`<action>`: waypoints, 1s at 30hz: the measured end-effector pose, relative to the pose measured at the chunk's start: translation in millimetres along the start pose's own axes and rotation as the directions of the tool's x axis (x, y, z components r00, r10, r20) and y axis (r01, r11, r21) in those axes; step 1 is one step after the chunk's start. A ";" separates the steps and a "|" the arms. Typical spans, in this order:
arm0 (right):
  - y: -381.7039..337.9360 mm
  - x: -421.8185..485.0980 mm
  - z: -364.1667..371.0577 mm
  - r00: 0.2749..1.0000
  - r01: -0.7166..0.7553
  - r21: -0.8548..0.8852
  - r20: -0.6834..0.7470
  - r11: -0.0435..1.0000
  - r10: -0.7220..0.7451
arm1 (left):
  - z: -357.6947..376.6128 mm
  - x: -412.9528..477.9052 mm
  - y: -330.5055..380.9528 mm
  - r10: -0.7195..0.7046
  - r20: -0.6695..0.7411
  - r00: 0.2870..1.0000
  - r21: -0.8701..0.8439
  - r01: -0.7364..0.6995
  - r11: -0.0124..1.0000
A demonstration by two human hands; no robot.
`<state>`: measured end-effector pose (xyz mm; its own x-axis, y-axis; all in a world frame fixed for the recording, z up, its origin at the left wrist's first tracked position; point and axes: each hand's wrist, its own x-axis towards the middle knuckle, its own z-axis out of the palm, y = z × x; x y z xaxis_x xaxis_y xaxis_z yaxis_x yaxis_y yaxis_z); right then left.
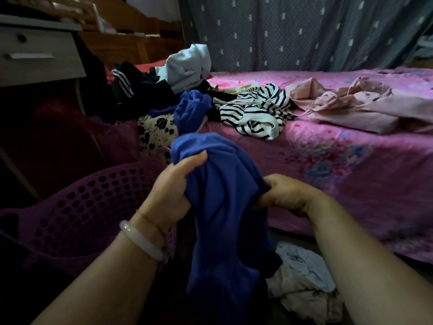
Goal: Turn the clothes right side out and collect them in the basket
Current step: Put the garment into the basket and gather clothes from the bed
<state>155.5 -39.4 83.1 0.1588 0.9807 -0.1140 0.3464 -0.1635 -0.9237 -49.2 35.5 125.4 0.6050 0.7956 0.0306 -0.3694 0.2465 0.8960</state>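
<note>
Standing at the left, a perforated purple basket (93, 198) is seen below a grey drawer unit (39, 55). A heap of dark and white clothes (187, 64), a striped top (255, 111) and a pink garment (351, 104) are spread over the bed (339, 165), which is covered in a pink floral sheet and backed by a patterned grey curtain (304, 31). Between basket and bed the blue garment (222, 219) is held up: a bunched fold is gripped by the curled fingers of the left hand (173, 184), and its right edge is pinched by the right hand (288, 193).
</note>
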 end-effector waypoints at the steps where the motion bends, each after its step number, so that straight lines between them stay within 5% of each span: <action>1: -1.4 3.0 -2.1 0.986 0.000 0.004 -0.166 1.000 0.001 | 1.0 -1.4 5.2 0.036 -0.005 0.999 0.014 -0.036 0.999; 4: -16.3 8.4 -13.6 0.828 0.124 0.048 -0.556 0.991 -0.077 | 4.1 -3.8 18.4 0.136 -0.009 0.991 0.072 -0.135 0.988; 6: -26.2 9.8 -23.0 0.625 0.153 -0.212 -0.736 0.965 -0.261 | 7.9 -6.1 26.0 0.179 0.028 0.983 0.051 -0.181 0.982; 9: -28.2 11.6 -26.2 0.371 -0.061 -0.585 -0.766 0.809 -0.526 | 16.1 -8.7 32.2 0.173 0.054 0.983 -0.009 -0.173 0.985; 11: -26.8 15.6 -17.2 0.484 0.053 -0.474 -0.758 0.879 -0.438 | 20.8 -9.5 28.4 0.107 0.088 0.990 -0.034 -0.104 0.994; 13: -30.4 15.8 -5.9 0.742 0.193 -0.037 -0.648 0.980 -0.171 | 22.4 -10.0 21.0 0.003 0.104 0.995 -0.087 0.006 0.996; 15: -37.8 7.6 5.1 0.947 0.119 0.384 -0.321 0.916 0.012 | 22.8 -10.8 13.7 -0.084 0.113 0.990 -0.123 0.098 0.988; 16: -39.9 3.5 7.6 0.985 0.045 0.488 -0.165 0.872 0.042 | 22.6 -10.6 9.9 -0.113 0.120 0.986 -0.129 0.128 0.983; 20: -35.7 -11.6 23.3 0.991 -0.054 0.498 0.131 0.865 -0.014 | 16.4 -6.3 2.4 -0.117 0.114 0.987 -0.189 0.138 0.972; 25: -27.0 -14.8 31.6 0.980 -0.130 0.588 0.196 0.798 0.015 | 8.8 -1.6 -0.7 -0.078 0.108 0.991 -0.214 0.100 0.972; 30: -27.6 -7.6 25.4 0.992 -0.106 0.524 0.112 0.845 0.055 | -16.4 20.5 -12.2 -0.218 -0.157 0.963 -0.099 0.205 0.974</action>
<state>121.3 -39.6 100.2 0.0730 0.9760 -0.2049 -0.2081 -0.1861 -0.9602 -43.9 57.9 107.8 0.5526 0.7995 -0.2357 -0.3056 0.4574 0.8351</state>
